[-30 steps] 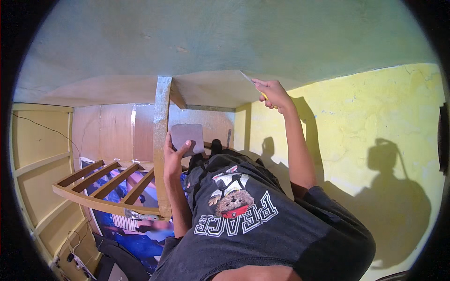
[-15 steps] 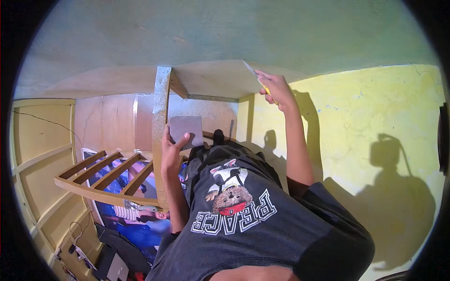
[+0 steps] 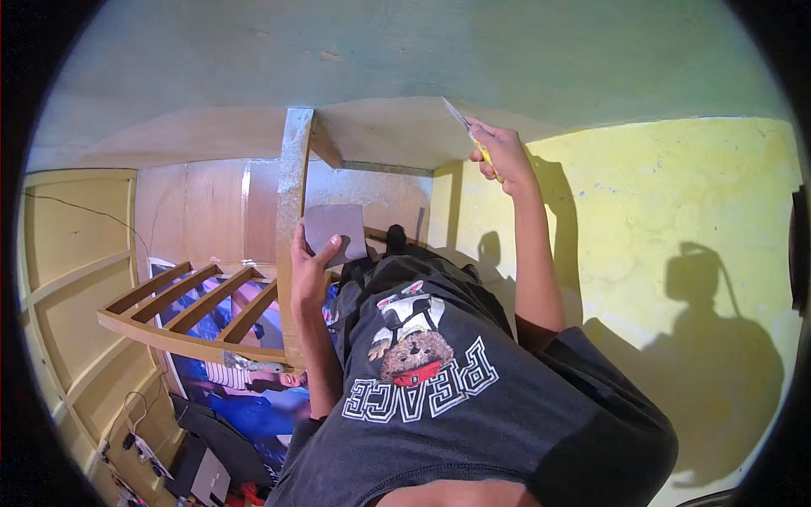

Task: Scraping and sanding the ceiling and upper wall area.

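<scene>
Left grip [image 3: 309,274] on sheet [image 3: 336,226], post [image 3: 292,177] alongside

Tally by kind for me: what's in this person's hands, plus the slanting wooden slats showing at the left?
Square sheet, in the left hand: 1
Yellow-handled bladed tool, in the right hand: 1
Wooden slats: 4
Total: 6

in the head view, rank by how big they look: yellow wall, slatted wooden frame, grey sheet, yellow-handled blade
1. Yellow wall
2. Slatted wooden frame
3. Grey sheet, in the left hand
4. Yellow-handled blade, partly hidden by the right hand
</scene>
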### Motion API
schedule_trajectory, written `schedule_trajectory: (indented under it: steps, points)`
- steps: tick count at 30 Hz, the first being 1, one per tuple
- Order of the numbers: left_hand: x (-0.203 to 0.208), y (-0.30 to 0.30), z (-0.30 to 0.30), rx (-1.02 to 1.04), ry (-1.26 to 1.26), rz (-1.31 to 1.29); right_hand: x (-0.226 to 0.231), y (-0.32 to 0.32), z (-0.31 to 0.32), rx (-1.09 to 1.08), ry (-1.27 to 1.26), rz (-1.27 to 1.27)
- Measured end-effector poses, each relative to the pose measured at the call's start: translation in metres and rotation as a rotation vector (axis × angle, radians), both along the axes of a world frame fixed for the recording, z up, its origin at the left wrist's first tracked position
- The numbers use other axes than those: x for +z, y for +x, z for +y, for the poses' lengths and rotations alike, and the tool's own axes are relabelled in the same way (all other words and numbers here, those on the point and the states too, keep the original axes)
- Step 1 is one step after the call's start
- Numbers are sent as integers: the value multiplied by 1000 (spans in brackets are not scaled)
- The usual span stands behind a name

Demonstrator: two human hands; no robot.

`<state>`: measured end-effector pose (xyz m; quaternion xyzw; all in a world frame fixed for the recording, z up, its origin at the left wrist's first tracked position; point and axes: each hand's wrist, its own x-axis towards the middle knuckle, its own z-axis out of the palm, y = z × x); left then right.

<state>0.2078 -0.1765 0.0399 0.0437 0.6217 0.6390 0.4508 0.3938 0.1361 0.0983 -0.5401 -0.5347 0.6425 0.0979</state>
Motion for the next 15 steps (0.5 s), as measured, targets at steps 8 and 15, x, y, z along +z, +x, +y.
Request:
schedule_trajectory:
  steps: [8, 15]
  points:
    - [2, -5, -3, -6, -22, -44, -10, -2, -7, -89, -5, 11]
    - [7, -11, -5, -1, -20, -53, -7, -7, -9, -99, 16, 37]
